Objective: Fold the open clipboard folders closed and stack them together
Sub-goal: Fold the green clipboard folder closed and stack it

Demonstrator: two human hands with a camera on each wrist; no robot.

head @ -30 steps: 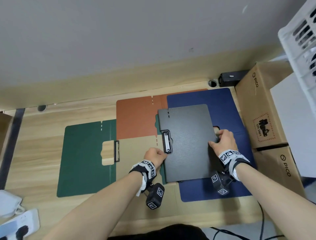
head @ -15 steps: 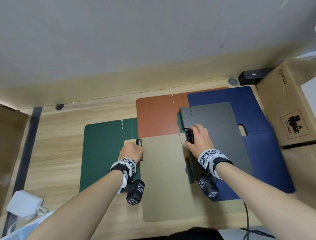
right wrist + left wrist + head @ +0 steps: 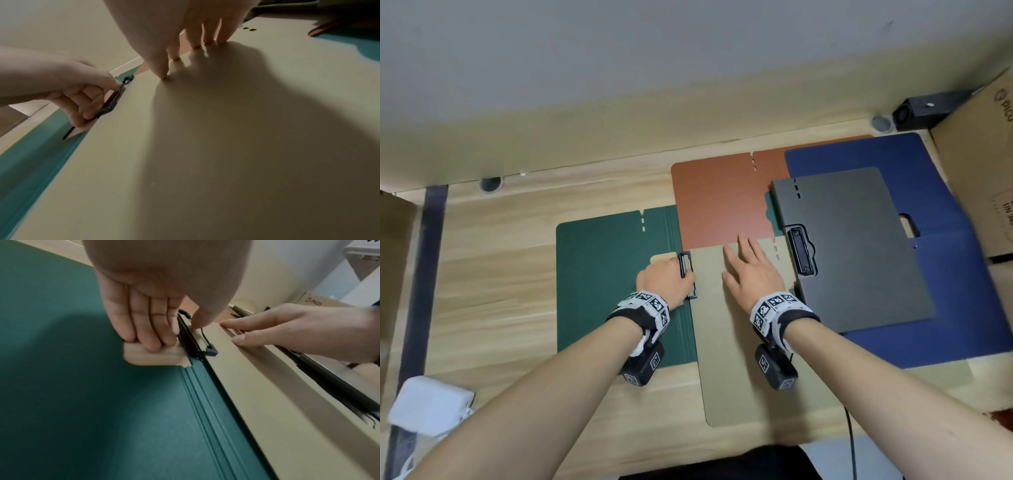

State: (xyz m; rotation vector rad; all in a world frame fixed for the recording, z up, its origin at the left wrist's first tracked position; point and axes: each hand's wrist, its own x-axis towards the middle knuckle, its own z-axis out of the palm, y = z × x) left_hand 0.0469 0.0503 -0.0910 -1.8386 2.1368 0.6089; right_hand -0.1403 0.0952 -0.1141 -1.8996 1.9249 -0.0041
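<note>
A khaki folder lies mid-table, overlapping an open green folder on its left and a red-brown folder behind it. My left hand pinches the khaki folder's left edge at its black clip, fingers on the tan tab. My right hand is spread flat, its fingertips pressing on the khaki cover. To the right, a closed dark grey folder rests on an open blue folder.
Cardboard boxes stand along the table's right side, with a small black device at the back edge. White items lie at the near left corner. A black cable hangs off the front edge. Bare wood shows left of the green folder.
Both hands left the dark grey folder. The left hand went to the khaki folder's clip, then the right hand moved left from the grey folder's clip onto the khaki cover.
</note>
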